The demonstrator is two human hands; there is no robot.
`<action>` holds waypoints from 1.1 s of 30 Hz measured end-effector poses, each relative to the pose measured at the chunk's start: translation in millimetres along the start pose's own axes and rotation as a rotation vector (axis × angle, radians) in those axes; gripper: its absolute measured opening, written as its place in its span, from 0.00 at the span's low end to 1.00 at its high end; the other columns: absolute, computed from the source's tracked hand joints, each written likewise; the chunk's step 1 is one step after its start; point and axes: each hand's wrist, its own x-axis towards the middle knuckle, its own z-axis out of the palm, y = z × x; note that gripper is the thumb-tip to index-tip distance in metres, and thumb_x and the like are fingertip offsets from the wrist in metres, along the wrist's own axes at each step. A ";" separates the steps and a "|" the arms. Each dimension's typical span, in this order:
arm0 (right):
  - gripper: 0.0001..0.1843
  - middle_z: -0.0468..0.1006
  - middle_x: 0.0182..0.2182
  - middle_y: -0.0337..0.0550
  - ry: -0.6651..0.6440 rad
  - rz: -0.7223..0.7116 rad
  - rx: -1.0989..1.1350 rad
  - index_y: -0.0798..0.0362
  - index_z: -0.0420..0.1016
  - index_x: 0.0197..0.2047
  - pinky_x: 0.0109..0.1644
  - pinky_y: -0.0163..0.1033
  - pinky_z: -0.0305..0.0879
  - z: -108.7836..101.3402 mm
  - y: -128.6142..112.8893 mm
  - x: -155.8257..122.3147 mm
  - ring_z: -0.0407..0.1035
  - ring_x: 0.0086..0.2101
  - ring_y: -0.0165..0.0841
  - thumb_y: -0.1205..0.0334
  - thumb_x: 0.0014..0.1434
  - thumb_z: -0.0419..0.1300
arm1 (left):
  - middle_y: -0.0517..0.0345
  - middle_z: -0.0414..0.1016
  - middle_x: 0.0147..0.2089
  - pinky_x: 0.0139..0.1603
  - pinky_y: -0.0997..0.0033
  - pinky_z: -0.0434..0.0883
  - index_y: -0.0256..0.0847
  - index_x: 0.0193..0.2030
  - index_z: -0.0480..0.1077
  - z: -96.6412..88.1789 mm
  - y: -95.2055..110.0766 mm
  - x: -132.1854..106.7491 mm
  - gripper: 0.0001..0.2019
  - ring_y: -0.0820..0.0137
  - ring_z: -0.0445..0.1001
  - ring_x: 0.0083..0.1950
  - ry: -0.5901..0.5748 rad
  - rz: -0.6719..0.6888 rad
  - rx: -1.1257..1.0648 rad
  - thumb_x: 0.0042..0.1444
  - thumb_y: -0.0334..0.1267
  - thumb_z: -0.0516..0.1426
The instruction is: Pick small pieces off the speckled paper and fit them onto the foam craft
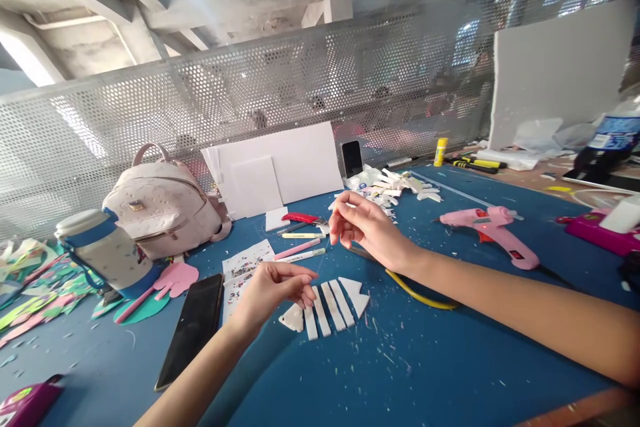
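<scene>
My left hand (277,288) hovers just over a row of white foam pieces (326,310) on the blue table (400,373), fingers curled towards the thumb. The row is several narrow strips with a triangle at each end. My right hand (364,225) is raised a little farther back and to the right, fingertips drawn into a loose pinch. Whether either hand holds something small is not visible. Pens (300,248) and a red cutter (300,217) lie just behind the hands.
A pink glue gun (493,230) lies to the right, with a yellow cable (417,293) under my right forearm. On the left are a black phone (193,327), a bottle (107,250), a backpack (160,207) and paper cutouts (30,287). White boards (280,167) lean on the mesh fence.
</scene>
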 end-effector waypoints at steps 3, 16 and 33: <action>0.14 0.75 0.29 0.39 -0.115 -0.041 -0.032 0.50 0.62 0.37 0.27 0.33 0.65 15.3 -10.8 -4.6 0.75 0.30 0.30 0.49 0.67 0.55 | 0.47 0.81 0.27 0.29 0.72 0.76 0.35 0.37 0.81 5.1 0.6 -3.1 0.11 0.68 0.78 0.25 -0.065 -0.019 -0.004 0.51 0.42 0.66; 0.17 0.67 0.52 0.48 -0.188 -0.091 -0.261 0.49 0.61 0.51 0.30 0.32 0.67 24.9 -6.8 -9.0 0.71 0.38 0.30 0.52 0.64 0.59 | 0.47 0.81 0.27 0.30 0.73 0.75 0.36 0.31 0.80 18.1 2.1 -9.7 0.12 0.68 0.78 0.25 -0.041 0.053 0.035 0.52 0.44 0.65; 0.08 0.76 0.30 0.36 -0.181 -0.310 -0.876 0.52 0.75 0.32 0.38 0.36 0.59 24.2 2.6 -16.0 0.66 0.32 0.29 0.59 0.63 0.63 | 0.48 0.82 0.35 0.30 0.76 0.73 0.37 0.33 0.81 15.4 0.0 -9.0 0.11 0.65 0.80 0.37 0.204 0.099 -0.163 0.48 0.44 0.68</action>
